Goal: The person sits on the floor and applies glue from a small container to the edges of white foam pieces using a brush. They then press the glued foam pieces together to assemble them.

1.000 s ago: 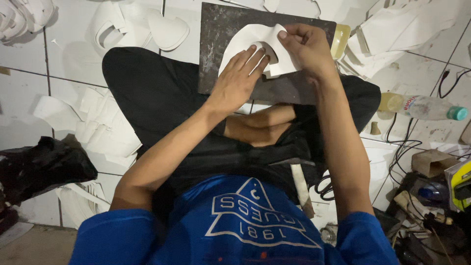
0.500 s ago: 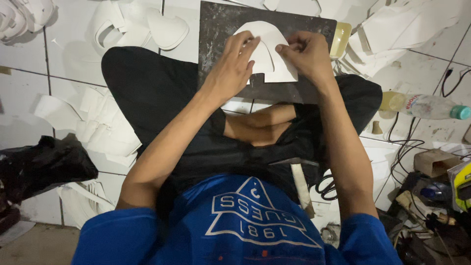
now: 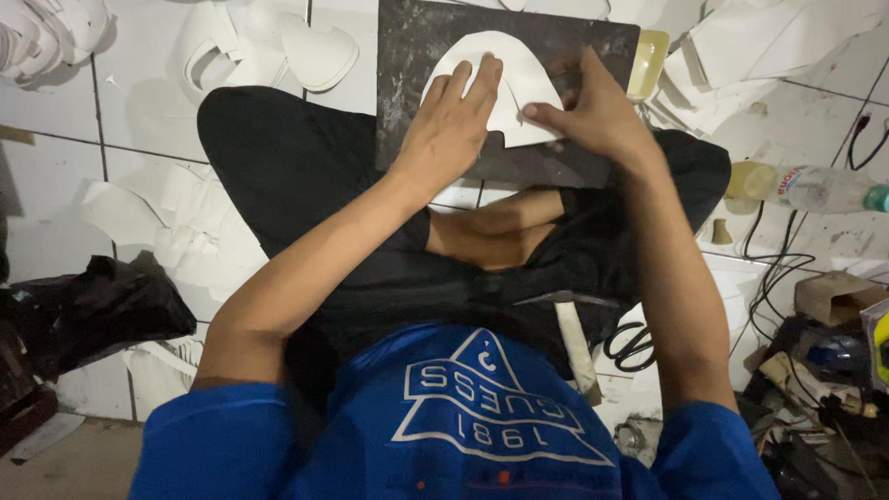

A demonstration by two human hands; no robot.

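One white curved cut-out piece (image 3: 519,88) lies on one dark board (image 3: 417,56) — left hand (image 3: 454,120) pressing it flat, fingers spread, right hand (image 3: 593,116) pinching its edge.

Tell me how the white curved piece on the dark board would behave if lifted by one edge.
The white curved piece looks thin and lies flat under the left hand, so it would probably flex. It seems light. Its slit near the right hand may tear if pulled.
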